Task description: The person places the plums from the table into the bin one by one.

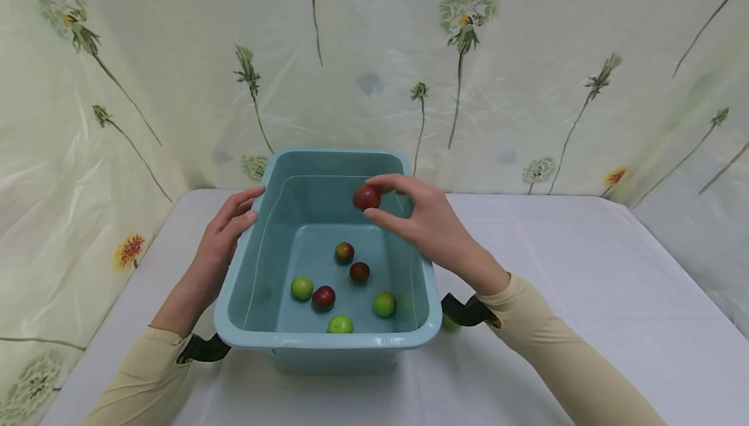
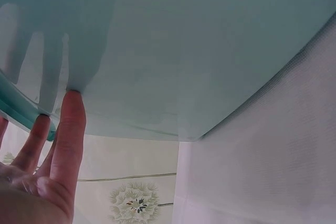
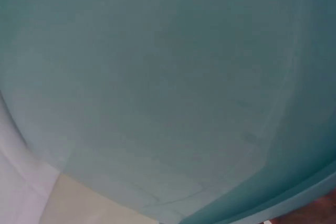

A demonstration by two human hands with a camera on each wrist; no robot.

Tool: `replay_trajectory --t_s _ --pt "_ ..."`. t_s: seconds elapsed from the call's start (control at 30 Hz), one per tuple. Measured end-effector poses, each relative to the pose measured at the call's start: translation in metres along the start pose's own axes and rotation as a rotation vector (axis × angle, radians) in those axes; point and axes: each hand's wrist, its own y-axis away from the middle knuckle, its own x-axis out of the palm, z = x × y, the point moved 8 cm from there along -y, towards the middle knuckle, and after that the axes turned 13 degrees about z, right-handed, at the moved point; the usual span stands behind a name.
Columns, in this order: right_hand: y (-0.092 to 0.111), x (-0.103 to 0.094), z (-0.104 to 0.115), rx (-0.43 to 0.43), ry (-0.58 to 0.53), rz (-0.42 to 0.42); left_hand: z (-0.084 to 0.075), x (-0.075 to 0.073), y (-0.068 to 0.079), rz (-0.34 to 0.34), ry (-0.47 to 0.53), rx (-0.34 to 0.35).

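Note:
Between thumb and fingertips, my right hand [image 1: 430, 218] pinches a dark red plum [image 1: 367, 198] above the inside of a light blue plastic tub [image 1: 328, 340]. My left hand [image 1: 219, 240] lies along the tub's left rim; in the left wrist view its extended fingers [image 2: 72, 129] touch the outer wall. On the tub's floor are three reddish plums, one of them dark red [image 1: 324, 298], and three green round fruits, one near the left [image 1: 302, 287]. The right wrist view is filled mostly by the tub's wall [image 3: 157, 87], with the plum hidden there.
Under the tub is a table with a white cloth [image 1: 556, 270]. Another green fruit [image 1: 451, 323] lies right of the tub, partly hidden by the black strap [image 1: 468, 311] on the right wrist. A dandelion-patterned sheet [image 1: 363, 42] hangs behind and at the sides.

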Motion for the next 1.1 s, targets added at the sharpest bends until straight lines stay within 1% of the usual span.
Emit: replay_trajectory --t_s 0.07,0.17,0.3,0.43,0.57,0.73,1.0,1.1 --pt "-0.003 0.005 0.005 -0.012 0.008 0.041 0.000 0.000 0.000 0.000 0.001 0.001" --pt "-0.008 0.014 0.009 -0.014 0.012 0.126 0.000 0.000 0.001 0.001 -0.001 0.002" --pt "-0.010 0.024 0.009 0.025 0.031 0.228 0.001 0.000 0.001 0.005 -0.004 0.003" --pt "-0.009 0.028 0.007 0.079 0.075 0.276 0.001 0.001 0.000 0.008 -0.006 0.007" --pt "-0.009 0.032 0.004 0.130 0.146 0.320 0.001 0.001 0.001 0.006 -0.001 0.010" --pt "-0.010 0.035 0.003 0.159 0.212 0.343 0.002 0.001 0.001 0.005 0.006 0.006" --pt "-0.010 0.036 0.002 0.152 0.233 0.336 0.003 0.001 0.001 0.006 0.006 0.009" --pt "-0.009 0.036 0.001 0.147 0.221 0.325 0.003 0.001 0.000 0.009 0.010 0.014"
